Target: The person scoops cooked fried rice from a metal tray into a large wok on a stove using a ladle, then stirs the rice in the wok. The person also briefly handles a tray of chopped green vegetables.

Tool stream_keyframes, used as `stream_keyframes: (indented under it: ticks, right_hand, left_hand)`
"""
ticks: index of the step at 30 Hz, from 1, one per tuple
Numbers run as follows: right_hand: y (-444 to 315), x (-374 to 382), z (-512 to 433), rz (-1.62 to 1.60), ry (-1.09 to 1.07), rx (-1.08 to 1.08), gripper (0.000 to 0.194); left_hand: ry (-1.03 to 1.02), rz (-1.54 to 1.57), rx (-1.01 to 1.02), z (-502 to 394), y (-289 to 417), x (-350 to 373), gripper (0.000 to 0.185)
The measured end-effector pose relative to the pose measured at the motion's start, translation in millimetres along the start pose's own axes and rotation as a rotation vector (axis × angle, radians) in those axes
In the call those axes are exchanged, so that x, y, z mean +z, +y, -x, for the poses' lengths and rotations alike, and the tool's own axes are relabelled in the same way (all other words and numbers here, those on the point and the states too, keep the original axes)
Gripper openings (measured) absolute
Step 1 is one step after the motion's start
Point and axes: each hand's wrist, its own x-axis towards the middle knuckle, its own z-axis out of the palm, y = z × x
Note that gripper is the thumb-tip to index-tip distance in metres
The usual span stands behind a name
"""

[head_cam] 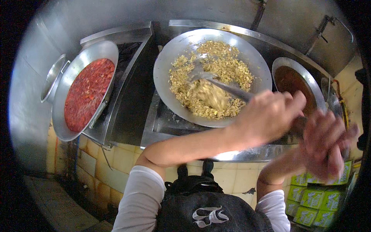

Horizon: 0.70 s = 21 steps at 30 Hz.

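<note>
Both of my hands grip the long handle of a metal cooking spatula (236,91). My left hand (268,114) is closed around its middle, in front of the large wok's right rim. Farther right, my right hand (324,145) holds the handle's end, blurred by motion. The spatula's blade lies in a crumbly yellow-brown food mixture (214,94), part of which is smeared by movement. A wide metal wok (168,78) holds this mixture, and bare metal shows around its sides. My left forearm crosses below the wok's near rim.
At left, a tilted-looking wok (59,107) contains red, chunky food (88,95); a metal bowl (53,78) sits beyond it. A pan (314,84) of brown liquid stands right of the central wok. Stacked green boxes (313,200) are on the floor at lower right. A steel edge (232,156) borders the stove.
</note>
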Motion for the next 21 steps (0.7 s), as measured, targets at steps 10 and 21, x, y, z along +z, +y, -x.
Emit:
stream_keyframes:
  ticks: [10, 21]
  right_hand:
    - [97.8, 31.8, 82.5, 0.912, 0.234, 0.089, 0.018]
    - [60.8, 60.8, 86.7, 0.772, 0.133, 0.133, 0.012]
  left_hand:
    - [-0.178, 0.226, -0.294, 62.8, -80.9, -16.8, 0.020]
    - [0.084, 0.371, -0.019, 87.8, -54.3, 10.6, 0.015]
